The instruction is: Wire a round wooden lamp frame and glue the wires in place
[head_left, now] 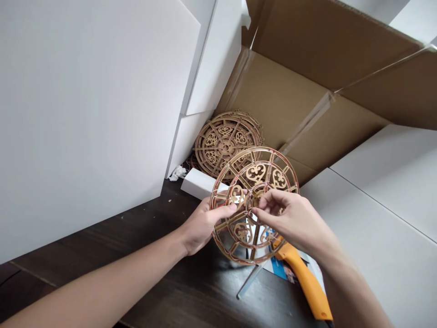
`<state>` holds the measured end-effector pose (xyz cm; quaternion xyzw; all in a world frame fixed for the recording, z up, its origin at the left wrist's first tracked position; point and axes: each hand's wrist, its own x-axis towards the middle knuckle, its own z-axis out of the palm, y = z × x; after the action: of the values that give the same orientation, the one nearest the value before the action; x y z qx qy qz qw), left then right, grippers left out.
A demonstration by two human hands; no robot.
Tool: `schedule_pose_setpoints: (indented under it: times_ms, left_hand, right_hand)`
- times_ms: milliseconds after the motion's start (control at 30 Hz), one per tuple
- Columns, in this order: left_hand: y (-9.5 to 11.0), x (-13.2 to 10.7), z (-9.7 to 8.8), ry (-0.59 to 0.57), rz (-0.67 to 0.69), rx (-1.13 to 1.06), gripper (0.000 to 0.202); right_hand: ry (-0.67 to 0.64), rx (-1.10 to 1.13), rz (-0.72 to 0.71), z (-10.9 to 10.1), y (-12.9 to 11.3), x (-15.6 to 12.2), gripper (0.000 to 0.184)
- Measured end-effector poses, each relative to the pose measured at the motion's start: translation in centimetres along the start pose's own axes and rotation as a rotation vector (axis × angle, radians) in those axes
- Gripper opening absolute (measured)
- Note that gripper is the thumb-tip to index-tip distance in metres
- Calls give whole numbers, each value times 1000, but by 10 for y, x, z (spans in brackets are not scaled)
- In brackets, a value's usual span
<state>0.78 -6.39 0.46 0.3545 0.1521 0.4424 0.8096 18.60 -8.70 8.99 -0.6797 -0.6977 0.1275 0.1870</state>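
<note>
I hold a round wooden openwork wheel (261, 175) with heart-shaped cut-outs upright over the dark table. My left hand (201, 225) grips its left rim, thumb on the front face. My right hand (290, 218) pinches at the wheel's hub with thumb and forefinger. Behind it, a stack of similar wooden wheels (225, 141) leans against the inside of an open cardboard box (307, 91).
An orange-handled cutter (309, 282) with its blade out lies under my right wrist on printed paper (282, 269). A small white box (198, 182) lies by the stack. Large white panels (85, 114) stand at the left, a white surface (382, 228) at the right, on the dark wood table (191, 282).
</note>
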Motion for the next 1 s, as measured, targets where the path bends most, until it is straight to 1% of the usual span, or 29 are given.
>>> schedule_pose_setpoints:
  times_ms: [133, 200, 267, 400, 467, 533, 667, 733, 800, 867, 900, 933, 967, 1000]
  left_hand:
    - [3, -1, 2, 176, -123, -3, 20]
    - [5, 0, 0, 227, -160, 15, 21]
    - [9, 3, -5, 264, -183, 40, 23]
    - [19, 11, -19, 346, -223, 105, 25]
    - [21, 14, -24, 376, -243, 132, 27]
    - [22, 17, -28, 398, -261, 153, 27]
    - [25, 19, -33, 421, -276, 176, 28]
    - [31, 16, -37, 400, -288, 218, 34]
    - [40, 8, -43, 356, -309, 364, 48]
    - [51, -5, -48, 388, -315, 620, 60]
    - [56, -12, -50, 395, -265, 791, 65]
    - [61, -19, -51, 388, -185, 983, 69]
    - [65, -26, -51, 363, -68, 1202, 71]
    - [68, -30, -49, 364, 77, 1440, 74]
  right_hand:
    - [-43, 36, -32, 6, 4, 2, 24]
    - [-74, 54, -55, 12, 8, 5, 24]
    - [-95, 72, -69, 22, 10, 12, 24]
    - [-76, 109, -84, 46, 15, 34, 17]
    - [-96, 125, -84, 55, 17, 45, 13]
    - [-147, 142, -84, 60, 19, 53, 12]
    - [-243, 180, -84, 60, 23, 62, 10]
    - [-279, 197, -84, 58, 24, 64, 11]
    - [-301, 202, -90, 56, 25, 64, 10]
    - [-303, 201, -96, 56, 25, 64, 9]
    - [-302, 197, -98, 56, 25, 65, 9]
    - [-299, 190, -103, 56, 26, 65, 9]
    - [-293, 178, -110, 57, 26, 66, 9]
    - [-286, 165, -120, 57, 27, 67, 9]
